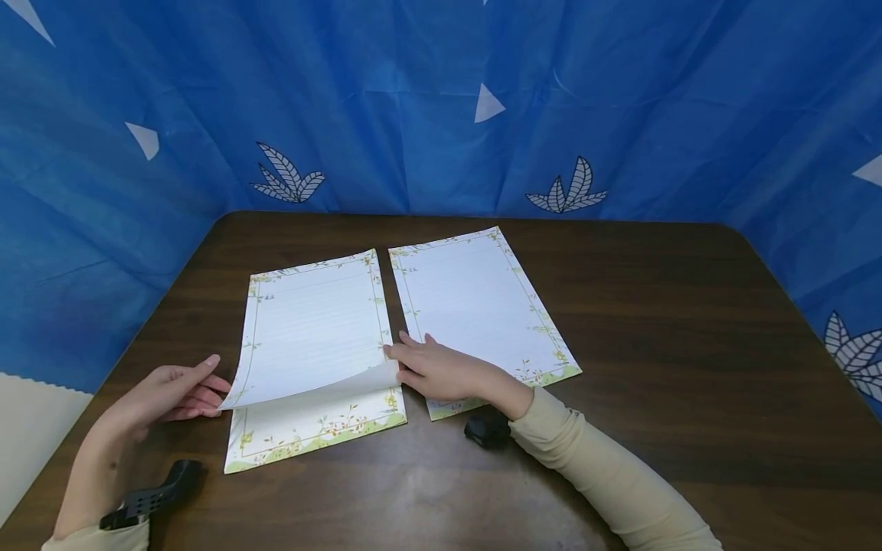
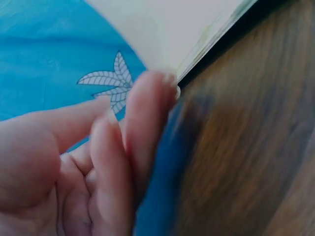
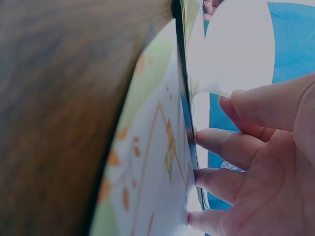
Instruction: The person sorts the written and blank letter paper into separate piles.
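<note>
Two sets of letter paper with floral borders lie on the table. From the left paper stack (image 1: 317, 432), the top sheet (image 1: 313, 329) is raised along its near edge, curving above the page beneath. My right hand (image 1: 444, 371) pinches its near right corner between thumb and index finger, as the right wrist view shows. The other fingertips (image 3: 206, 135) of that hand touch the stack's side. By the near left corner is my left hand (image 1: 175, 390), fingertips at the paper's edge, thumb apart from the fingers. The right paper stack (image 1: 468, 298) lies flat, partly under my right hand.
A dark wooden table (image 1: 689, 367) extends to the right and front. Behind it hangs a blue curtain (image 1: 427, 107) with leaf and triangle prints. Black wrist devices (image 1: 155, 497) are worn on both arms, low over the tabletop.
</note>
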The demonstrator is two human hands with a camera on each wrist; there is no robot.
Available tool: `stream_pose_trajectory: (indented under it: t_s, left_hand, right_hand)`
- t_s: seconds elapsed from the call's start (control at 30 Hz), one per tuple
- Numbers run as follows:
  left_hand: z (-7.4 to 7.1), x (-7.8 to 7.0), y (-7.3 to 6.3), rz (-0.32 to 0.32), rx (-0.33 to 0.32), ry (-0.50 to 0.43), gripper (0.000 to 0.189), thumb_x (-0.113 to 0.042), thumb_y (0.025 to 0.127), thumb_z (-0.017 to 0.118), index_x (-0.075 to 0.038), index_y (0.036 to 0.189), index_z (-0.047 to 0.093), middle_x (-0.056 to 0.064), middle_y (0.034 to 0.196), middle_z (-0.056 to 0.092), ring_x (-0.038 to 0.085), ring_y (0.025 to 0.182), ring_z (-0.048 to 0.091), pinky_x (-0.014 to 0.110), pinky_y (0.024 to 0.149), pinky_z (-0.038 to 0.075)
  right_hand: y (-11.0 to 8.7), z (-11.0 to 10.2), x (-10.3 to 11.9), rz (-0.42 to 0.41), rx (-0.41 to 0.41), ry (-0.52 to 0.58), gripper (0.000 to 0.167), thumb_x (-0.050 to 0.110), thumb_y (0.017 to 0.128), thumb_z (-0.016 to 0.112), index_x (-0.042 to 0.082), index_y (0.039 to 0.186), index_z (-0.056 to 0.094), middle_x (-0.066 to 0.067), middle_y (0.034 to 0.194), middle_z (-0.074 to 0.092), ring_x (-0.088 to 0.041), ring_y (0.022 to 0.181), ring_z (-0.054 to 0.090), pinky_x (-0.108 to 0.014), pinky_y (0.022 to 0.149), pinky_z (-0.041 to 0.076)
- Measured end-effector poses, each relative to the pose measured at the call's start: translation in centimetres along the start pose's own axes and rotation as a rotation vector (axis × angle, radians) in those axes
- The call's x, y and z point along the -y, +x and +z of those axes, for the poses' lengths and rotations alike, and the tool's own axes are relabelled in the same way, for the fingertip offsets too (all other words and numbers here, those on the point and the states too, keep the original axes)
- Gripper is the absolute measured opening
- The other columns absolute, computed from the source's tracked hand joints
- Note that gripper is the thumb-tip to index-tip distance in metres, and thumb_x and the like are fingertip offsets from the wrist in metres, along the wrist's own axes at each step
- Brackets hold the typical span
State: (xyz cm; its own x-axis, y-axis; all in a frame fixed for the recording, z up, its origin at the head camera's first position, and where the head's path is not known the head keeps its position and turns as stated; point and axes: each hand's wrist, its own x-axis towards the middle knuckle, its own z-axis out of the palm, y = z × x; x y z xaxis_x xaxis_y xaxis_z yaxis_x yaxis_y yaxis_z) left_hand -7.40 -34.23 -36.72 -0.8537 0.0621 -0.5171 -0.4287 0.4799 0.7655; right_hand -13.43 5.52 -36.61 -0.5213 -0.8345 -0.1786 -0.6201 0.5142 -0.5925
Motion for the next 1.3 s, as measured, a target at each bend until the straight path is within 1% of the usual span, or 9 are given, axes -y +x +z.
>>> stream_pose_trajectory:
  t_s: [0.13,0.3,0.47,0.53,0.63,0.77,0.9,1.0,1.3]
  left_hand:
    - [0.0,0.0,0.4,0.011,-0.002,-0.123,0.051,-0.037,0.099,0.044,0.010,0.112,0.062,0.011,0.086,0.069,0.019,0.077,0.068,0.028,0.069,0.054]
    - [-0.1,0.3,0.6,0.148,0.029,-0.336,0.021,-0.022,0.099,0.049,-0.023,0.112,0.065,0.008,0.094,0.069,0.019,0.085,0.067,0.028,0.071,0.053]
    - [0.6,-0.3,1.5,0.277,0.021,-0.403,0.052,-0.008,0.097,0.052,-0.009,0.143,0.030,0.000,0.099,0.068,0.015,0.088,0.067,0.027,0.074,0.052]
    - [0.8,-0.7,2.1,0.296,0.004,-0.402,0.065,-0.004,0.095,0.054,-0.001,0.147,0.015,-0.002,0.099,0.069,0.015,0.087,0.067,0.026,0.074,0.052]
    - [1.0,-1.1,2.7,0.297,-0.008,-0.418,0.073,-0.002,0.093,0.057,0.004,0.147,0.009,-0.004,0.098,0.069,0.014,0.085,0.067,0.025,0.073,0.052]
    - [1.3,-1.1,3.1,0.269,-0.038,-0.419,0.059,-0.002,0.090,0.061,-0.004,0.142,0.031,-0.007,0.094,0.068,0.012,0.081,0.067,0.024,0.071,0.053]
    - [1.6,-0.7,3.2,0.254,-0.077,-0.392,0.036,-0.003,0.089,0.062,-0.006,0.121,0.046,-0.008,0.091,0.068,0.010,0.079,0.066,0.023,0.069,0.053]
    - [1.8,-0.6,3.2,0.255,-0.097,-0.376,0.036,-0.003,0.089,0.063,-0.001,0.120,0.045,-0.008,0.089,0.067,0.009,0.077,0.065,0.022,0.068,0.053]
    - [1.3,0.1,3.0,0.286,-0.052,-0.540,0.026,0.001,0.092,0.057,-0.023,0.103,0.058,-0.004,0.091,0.067,0.009,0.078,0.064,0.022,0.068,0.053]
  right_hand:
    - [0.0,0.0,0.0,0.000,0.020,-0.006,0.049,0.019,0.102,0.040,0.004,0.147,0.027,-0.006,0.149,0.028,-0.023,0.139,0.007,-0.047,0.110,0.003]
    - [-0.1,-0.2,-0.1,-0.005,0.036,-0.019,0.051,0.020,0.102,0.040,0.005,0.148,0.023,-0.006,0.150,0.025,-0.023,0.139,0.006,-0.046,0.110,0.002]
    - [-0.2,-0.3,0.0,-0.014,0.039,-0.042,0.052,0.019,0.101,0.042,0.004,0.147,0.023,-0.007,0.149,0.028,-0.024,0.139,0.006,-0.048,0.110,0.004]
    - [-0.2,-0.4,0.1,-0.017,0.040,-0.052,0.052,0.018,0.101,0.043,0.004,0.147,0.024,-0.006,0.138,0.045,-0.024,0.139,0.007,-0.048,0.110,0.005]
    - [-0.2,-0.4,0.1,-0.024,0.039,-0.059,0.052,0.018,0.100,0.045,0.003,0.146,0.026,0.001,0.095,0.059,-0.026,0.139,0.008,-0.050,0.109,0.006]
    - [0.0,-0.1,0.0,-0.055,0.025,-0.082,0.046,0.018,0.099,0.050,0.002,0.140,0.037,0.009,0.072,0.048,-0.030,0.138,0.011,-0.055,0.108,0.007]
    - [0.1,0.2,0.0,-0.073,0.007,-0.140,0.022,0.028,0.092,0.062,0.013,0.105,0.054,0.005,0.107,0.059,-0.031,0.137,0.014,-0.057,0.107,0.003]
    - [0.1,0.2,0.1,-0.063,0.009,-0.162,0.030,0.038,0.084,0.070,0.017,0.085,0.048,-0.003,0.140,0.043,-0.031,0.137,0.013,-0.056,0.107,-0.002]
    - [0.0,0.1,-0.2,-0.078,-0.036,-0.132,0.031,0.047,0.082,0.066,0.020,0.086,0.052,-0.008,0.149,0.028,-0.024,0.139,0.005,-0.053,0.108,-0.003]
